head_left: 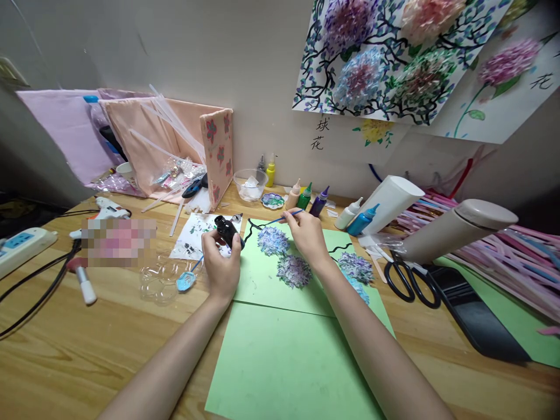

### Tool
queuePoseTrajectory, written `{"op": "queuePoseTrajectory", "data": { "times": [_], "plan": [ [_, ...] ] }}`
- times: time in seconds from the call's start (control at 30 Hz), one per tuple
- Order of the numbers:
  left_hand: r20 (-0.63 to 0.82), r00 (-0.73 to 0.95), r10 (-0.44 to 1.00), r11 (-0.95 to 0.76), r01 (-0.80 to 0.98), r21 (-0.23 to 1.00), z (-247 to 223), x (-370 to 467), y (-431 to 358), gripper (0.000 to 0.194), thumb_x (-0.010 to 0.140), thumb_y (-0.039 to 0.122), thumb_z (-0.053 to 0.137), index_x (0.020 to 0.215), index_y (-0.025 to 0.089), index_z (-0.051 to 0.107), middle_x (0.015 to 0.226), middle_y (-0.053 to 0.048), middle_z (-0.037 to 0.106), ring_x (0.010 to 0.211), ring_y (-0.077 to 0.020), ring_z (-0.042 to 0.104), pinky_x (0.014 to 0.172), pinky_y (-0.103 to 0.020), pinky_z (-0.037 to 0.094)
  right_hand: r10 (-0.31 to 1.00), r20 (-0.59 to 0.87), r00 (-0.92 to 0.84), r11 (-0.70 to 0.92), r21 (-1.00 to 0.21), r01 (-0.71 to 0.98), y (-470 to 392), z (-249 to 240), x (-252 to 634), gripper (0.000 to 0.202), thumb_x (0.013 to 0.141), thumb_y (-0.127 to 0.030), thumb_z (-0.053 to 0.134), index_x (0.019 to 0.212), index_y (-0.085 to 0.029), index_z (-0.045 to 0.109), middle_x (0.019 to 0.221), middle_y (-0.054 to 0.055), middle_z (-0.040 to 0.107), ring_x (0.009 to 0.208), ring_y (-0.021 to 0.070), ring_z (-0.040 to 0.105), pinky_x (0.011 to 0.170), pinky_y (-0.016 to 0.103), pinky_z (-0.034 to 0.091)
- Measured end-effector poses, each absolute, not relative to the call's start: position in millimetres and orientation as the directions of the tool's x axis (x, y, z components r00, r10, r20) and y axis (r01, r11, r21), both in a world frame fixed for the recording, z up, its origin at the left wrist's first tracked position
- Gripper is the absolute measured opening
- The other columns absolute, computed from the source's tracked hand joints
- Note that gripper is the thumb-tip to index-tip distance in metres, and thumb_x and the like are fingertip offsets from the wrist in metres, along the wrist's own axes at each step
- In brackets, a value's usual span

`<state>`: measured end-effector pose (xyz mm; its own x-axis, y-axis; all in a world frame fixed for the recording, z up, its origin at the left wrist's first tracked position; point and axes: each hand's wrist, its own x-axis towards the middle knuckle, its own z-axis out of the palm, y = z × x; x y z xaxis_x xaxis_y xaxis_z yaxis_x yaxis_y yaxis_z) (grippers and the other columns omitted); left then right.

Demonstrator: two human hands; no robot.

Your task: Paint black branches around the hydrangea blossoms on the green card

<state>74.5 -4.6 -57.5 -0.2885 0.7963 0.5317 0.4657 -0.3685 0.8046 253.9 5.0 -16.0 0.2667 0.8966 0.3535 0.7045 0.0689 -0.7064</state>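
Observation:
My left hand [222,267] is wrapped round a small black bottle [226,230], which tilts above the left edge of the green paper. Between the fingers of my right hand [306,233] is a thin blue paintbrush [280,219]. Its tip points left, near a black painted branch line [256,225] at the paper's top left corner. Textured blue-purple flowers [272,240] sit on the green paper [262,286], with a purple one [294,271] under my right hand and more to the right. Another black line [340,249] shows right of my right wrist.
Paint bottles [305,196] stand behind the paper. At the right lie black-handled scissors [411,280], a phone [479,315], a thermos [459,230] and pipe cleaners [472,233]. On the left are a glue gun [109,209], a clear plastic palette [160,280] and a brush [84,283].

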Motion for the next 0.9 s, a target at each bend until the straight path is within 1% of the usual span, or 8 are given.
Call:
{"op": "queuePoseTrajectory", "data": {
  "times": [0.2,0.5,0.9],
  "plan": [
    [0.531,-0.293,0.795,-0.364,0.47,0.804,-57.8,74.7,-4.8,0.024,0.08,0.037,0.057,0.089,0.019,0.045,0.083,-0.001,0.047,0.076,-0.0146,0.044,0.072,-0.028,0.037,0.89,0.357,0.284,0.047,-0.691,0.721,5.2,-14.5,257.1,0.026,0.087,-0.028,0.047,0.073,-0.017,0.066,0.078,0.006,0.072,0.076,0.02,0.065,0.07,0.027,0.042],
    [0.531,-0.292,0.795,-0.362,0.474,0.802,-58.6,74.2,-3.9,0.024,0.08,0.038,0.057,0.089,0.019,0.046,0.083,0.0,0.047,0.076,-0.0147,0.044,0.072,-0.028,0.037,0.891,0.328,0.314,-0.005,-0.685,0.728,4.8,-10.6,266.2,0.025,0.087,-0.028,0.047,0.078,-0.017,0.067,0.076,0.006,0.072,0.071,0.0201,0.065,0.065,0.027,0.042],
    [0.541,-0.289,0.79,-0.376,0.468,0.8,-57.0,74.9,-4.1,0.024,0.08,0.037,0.057,0.089,0.018,0.046,0.082,0.0,0.048,0.076,-0.0144,0.046,0.072,-0.028,0.039,0.875,0.327,0.358,-0.051,-0.674,0.737,5.2,-7.0,275.6,0.024,0.087,-0.027,0.048,0.076,-0.018,0.067,0.078,0.006,0.073,0.074,0.0197,0.066,0.069,0.027,0.042]
  ]
}}
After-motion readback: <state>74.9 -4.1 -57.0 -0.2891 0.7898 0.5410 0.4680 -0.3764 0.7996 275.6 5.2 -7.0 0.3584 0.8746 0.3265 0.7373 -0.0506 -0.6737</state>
